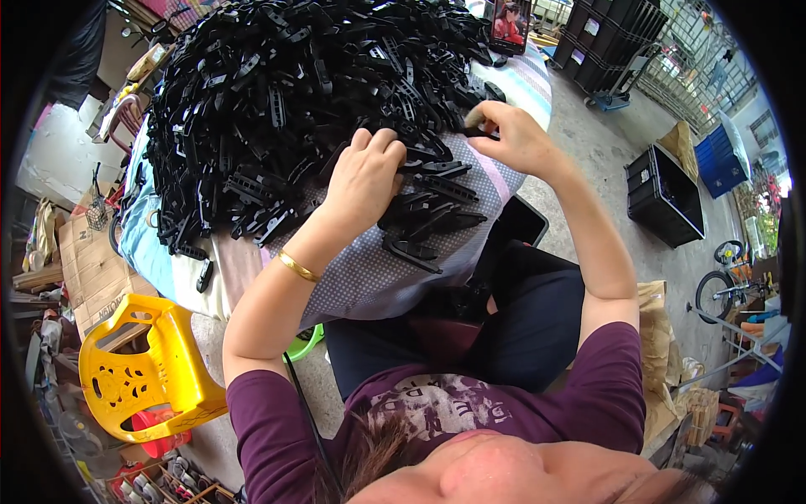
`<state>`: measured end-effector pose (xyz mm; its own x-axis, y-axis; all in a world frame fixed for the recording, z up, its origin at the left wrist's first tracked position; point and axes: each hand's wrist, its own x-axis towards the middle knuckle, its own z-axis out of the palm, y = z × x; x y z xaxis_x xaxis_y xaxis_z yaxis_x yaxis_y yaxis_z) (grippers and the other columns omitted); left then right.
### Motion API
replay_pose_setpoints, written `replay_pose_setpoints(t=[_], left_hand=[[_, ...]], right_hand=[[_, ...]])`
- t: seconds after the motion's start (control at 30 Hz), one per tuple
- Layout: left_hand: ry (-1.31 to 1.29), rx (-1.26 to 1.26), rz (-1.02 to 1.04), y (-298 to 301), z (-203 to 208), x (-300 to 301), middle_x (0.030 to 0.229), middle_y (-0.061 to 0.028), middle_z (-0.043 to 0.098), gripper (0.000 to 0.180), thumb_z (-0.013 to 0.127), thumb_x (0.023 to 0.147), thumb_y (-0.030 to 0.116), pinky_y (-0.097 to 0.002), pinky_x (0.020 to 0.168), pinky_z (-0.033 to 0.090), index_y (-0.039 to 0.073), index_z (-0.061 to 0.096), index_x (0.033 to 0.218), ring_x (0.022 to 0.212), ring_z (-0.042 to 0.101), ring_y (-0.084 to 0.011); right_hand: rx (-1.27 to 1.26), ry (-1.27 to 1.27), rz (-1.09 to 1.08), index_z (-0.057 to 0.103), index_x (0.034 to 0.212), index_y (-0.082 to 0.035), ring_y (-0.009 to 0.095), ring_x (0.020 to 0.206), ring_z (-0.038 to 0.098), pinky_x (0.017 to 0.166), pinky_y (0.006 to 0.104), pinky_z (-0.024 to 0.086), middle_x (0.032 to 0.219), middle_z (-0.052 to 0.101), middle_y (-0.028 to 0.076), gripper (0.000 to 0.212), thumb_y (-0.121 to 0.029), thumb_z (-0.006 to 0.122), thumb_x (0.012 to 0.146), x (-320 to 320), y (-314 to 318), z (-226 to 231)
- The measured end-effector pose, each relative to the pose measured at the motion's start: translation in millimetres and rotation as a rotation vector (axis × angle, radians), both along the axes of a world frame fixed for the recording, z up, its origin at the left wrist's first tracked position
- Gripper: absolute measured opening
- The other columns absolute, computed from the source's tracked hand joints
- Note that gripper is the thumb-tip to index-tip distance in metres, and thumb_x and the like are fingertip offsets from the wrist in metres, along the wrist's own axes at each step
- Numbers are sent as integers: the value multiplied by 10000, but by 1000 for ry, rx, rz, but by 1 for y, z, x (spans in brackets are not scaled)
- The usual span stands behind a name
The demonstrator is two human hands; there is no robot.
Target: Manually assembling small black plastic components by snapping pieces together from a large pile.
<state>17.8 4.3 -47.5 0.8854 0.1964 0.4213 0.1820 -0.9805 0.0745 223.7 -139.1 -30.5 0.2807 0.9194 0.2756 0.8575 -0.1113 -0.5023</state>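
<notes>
A big heap of long, narrow black plastic pieces [252, 109], some with ladder-like slots, covers most of the table. My left hand [365, 176] is at the heap's near side, fingers curled down; whatever they hold is hidden beneath them. To its right, my right hand [522, 143] pinches a dark plastic piece [482, 133] between thumb and fingers, over the table's right edge. A smaller group of black pieces [432, 214] lies closer to me on the patterned cloth [353, 273], below and right of my left hand.
A phone [510, 27] with a lit screen stands at the table's far right. Black crates [600, 42] are stacked on a trolley beyond it. On the floor at right are an open black crate [663, 195] and a blue bin [720, 160]. A yellow chair [180, 357] stands at left.
</notes>
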Motion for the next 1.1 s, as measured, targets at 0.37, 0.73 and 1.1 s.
replay_pose_setpoints(t=[0.37, 0.73, 1.1], left_hand=[[-449, -445, -76, 10, 1, 10, 816, -85, 645, 132, 595, 765, -54, -303, 692, 496, -1, 627, 881, 763, 616, -237], [-534, -1584, -145, 3, -3, 7, 939, -67, 636, 185, 533, 863, -33, -260, 819, 532, -40, 593, 1038, 853, 620, -125], [-528, -1601, -187, -7, 0, 3, 1074, -78, 620, 411, 653, 809, -28, -232, 836, 487, -86, 531, 1197, 946, 582, -105]], right_hand=[[213, 840, 102, 542, 1119, 18, 118, 825, 612, 734, 248, 517, 930, 628, 85, 308, -35, 657, 838, -27, 17, -8], [513, 266, 149, 594, 1102, 14, 150, 820, 650, 729, 260, 519, 921, 671, 104, 317, 11, 657, 791, -79, 23, -11], [546, -236, 131, 588, 1097, -23, 295, 853, 638, 727, 324, 526, 942, 651, 127, 405, -15, 708, 711, -80, 23, -14]])
